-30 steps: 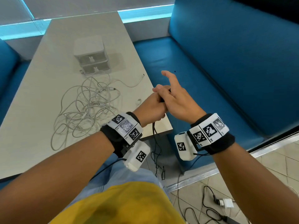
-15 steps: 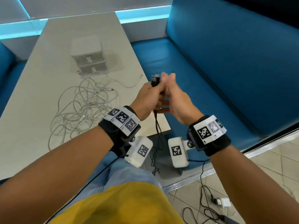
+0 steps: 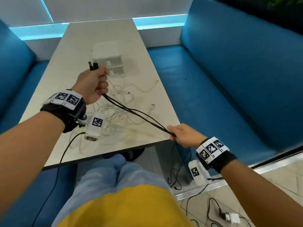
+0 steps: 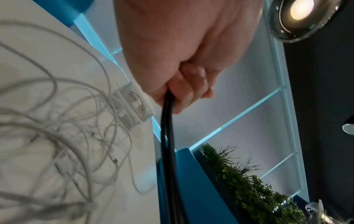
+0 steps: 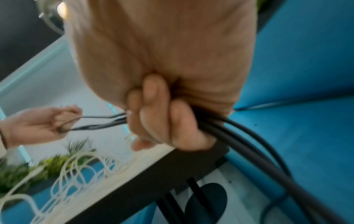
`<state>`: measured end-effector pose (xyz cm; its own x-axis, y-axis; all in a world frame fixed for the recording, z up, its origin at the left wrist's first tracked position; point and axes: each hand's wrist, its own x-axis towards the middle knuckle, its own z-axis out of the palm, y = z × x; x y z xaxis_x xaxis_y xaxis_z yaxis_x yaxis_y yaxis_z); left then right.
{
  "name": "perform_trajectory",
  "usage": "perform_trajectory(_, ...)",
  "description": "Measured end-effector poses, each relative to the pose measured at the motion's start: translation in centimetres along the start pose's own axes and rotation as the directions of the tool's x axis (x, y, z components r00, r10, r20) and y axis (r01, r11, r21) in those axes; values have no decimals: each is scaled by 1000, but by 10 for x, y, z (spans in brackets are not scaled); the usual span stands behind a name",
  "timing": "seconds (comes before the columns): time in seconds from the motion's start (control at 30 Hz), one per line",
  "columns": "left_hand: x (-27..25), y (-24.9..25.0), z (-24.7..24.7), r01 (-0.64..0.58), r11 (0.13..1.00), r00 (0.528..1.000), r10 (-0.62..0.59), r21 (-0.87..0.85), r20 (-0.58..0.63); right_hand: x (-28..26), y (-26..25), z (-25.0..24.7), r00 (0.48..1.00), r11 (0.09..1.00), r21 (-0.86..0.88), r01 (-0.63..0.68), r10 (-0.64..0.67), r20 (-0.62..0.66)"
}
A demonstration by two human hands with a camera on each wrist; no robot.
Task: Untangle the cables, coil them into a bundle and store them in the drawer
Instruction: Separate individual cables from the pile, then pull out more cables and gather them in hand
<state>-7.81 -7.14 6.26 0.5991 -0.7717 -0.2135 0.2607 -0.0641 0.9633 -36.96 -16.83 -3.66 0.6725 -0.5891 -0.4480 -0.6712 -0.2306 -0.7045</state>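
Many tangled white cables (image 3: 118,115) between black cable (image 3: 136,113), drawer unit (image 3: 109,59).

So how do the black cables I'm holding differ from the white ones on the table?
The black cables are pulled into a fairly straight run between the left hand and the right hand; the white cables lie loose in a tangle. The black cables are lifted off the table; the white cables rest on it. The black look thicker. Neither is coiled or in the drawer unit.

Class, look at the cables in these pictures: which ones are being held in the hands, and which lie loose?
The black cables, stretched between the left hand and right hand; the white cables lie tangled on the table.
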Motion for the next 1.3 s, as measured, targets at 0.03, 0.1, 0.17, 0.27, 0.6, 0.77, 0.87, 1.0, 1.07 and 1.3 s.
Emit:
perform_trajectory(0.03,-2,1,-7,-12,999,1000,12,35,0,1,-3,0,999,995,-96,30,-26,47)
perform_trajectory(0.1,-8,4,-16,-42,996,999,42,83,3,3,-16,5,985,966,-235,111,-75,157)
perform_trajectory(0.17,-16,8,-20,-40,998,999,39,47,19,6,-30,12,973,948,-281,151,-92,213)
perform_trajectory(0.27,-26,14,-27,9,999,1000,-9,-33,22,18,-57,13,967,921,-309,237,-191,171)
perform_trajectory(0.6,-54,1,-31,13,999,982,-19,35,189,38,-212,6,727,729,65,682,-665,-169)
perform_trajectory(0.77,-60,6,-43,20,1000,977,-19,-2,211,45,-238,7,599,598,37,801,-800,-37)
perform_trajectory(0.87,-62,9,-50,46,999,962,-46,3,270,49,-243,10,576,569,126,813,-817,-23)
perform_trajectory(1.0,-63,10,-58,63,998,939,-55,-14,339,55,-250,20,583,559,243,793,-812,-37)
perform_trajectory(1.07,-63,10,-62,66,998,937,-56,-18,344,59,-253,24,580,552,262,792,-814,-37)
perform_trajectory(1.3,-60,-5,-81,142,990,942,-133,-7,309,71,-251,43,626,627,174,759,-777,66)
